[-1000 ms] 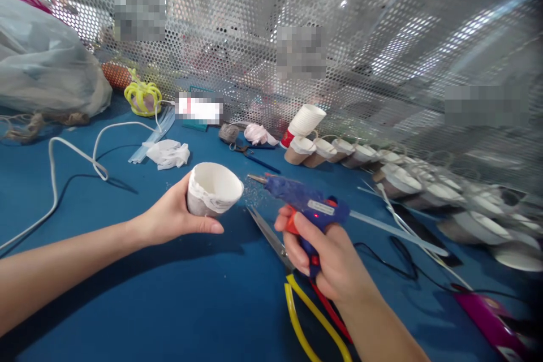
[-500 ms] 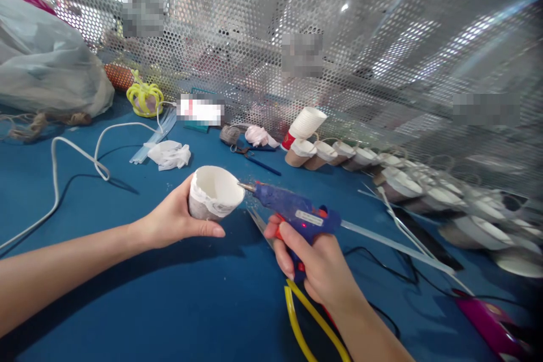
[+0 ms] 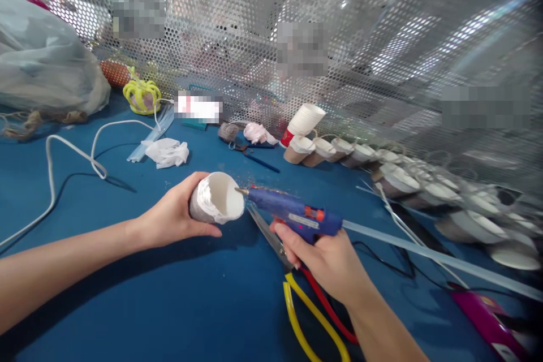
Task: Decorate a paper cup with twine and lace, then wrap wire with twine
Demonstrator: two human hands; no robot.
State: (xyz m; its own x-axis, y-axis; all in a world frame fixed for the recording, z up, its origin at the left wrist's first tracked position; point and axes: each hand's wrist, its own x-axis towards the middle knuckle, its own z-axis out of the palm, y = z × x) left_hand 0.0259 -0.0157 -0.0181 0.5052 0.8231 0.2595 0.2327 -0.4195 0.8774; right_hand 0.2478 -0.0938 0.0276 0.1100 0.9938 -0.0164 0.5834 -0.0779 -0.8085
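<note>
My left hand (image 3: pixel 180 212) is wrapped round a paper cup (image 3: pixel 203 203) with a white ruffled rim and a greyish outside. The cup is tilted, its mouth facing right and toward me. In my right hand (image 3: pixel 320 257) is a blue hot glue gun (image 3: pixel 280 203) with a small red light lit on its side. Its metal nozzle is at the right part of the cup's rim; I cannot tell whether it touches. A long translucent glue stick (image 3: pixel 403 249) sticks out of the gun's back. Scissors (image 3: pixel 311 317) with one yellow and one red handle lie under my right hand.
Several wrapped cups (image 3: pixel 399 181) line the right side, near a stack of white cups (image 3: pixel 309 119). Crumpled white cloth (image 3: pixel 167 153), pliers (image 3: pixel 254 158), a white cable (image 3: pixel 51 169) and a plastic bag (image 3: pixel 46 56) lie left and behind. A perforated metal screen (image 3: pixel 237 22) stands behind.
My left hand has turned the cup so its mouth faces more to the right. The glue gun has tilted flatter, its back end swinging round, and more of the scissors shows.
</note>
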